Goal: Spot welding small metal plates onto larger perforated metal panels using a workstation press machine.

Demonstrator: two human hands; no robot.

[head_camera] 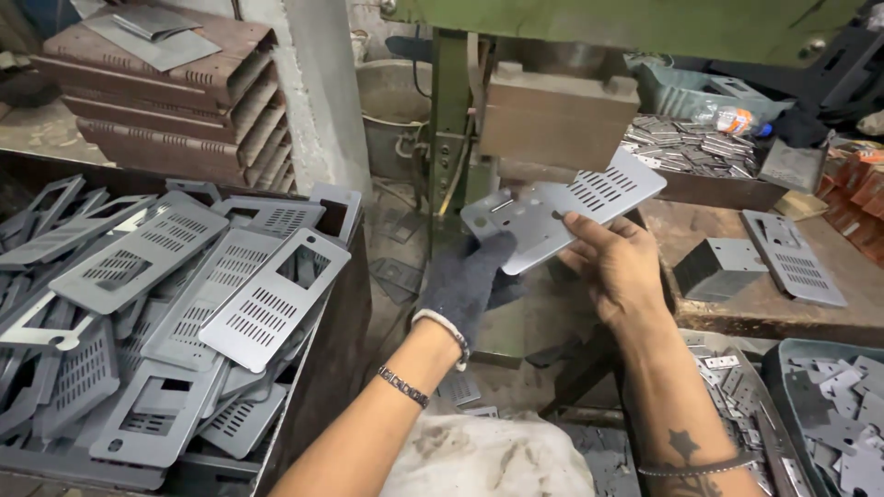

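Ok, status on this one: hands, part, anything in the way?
Left gloved hand and bare right hand both grip the slotted metal plate. Press block just above it. Nothing between.

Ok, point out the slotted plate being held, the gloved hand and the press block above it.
slotted plate (589,198): head view, on its slotted upper half.
gloved hand (465,281): head view, back of the glove.
press block (557,120): head view, front face.

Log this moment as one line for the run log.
left hand: gloved, gripping slotted metal plate | right hand: bare, gripping same plate | plate: held below press block | bin of plates: at left
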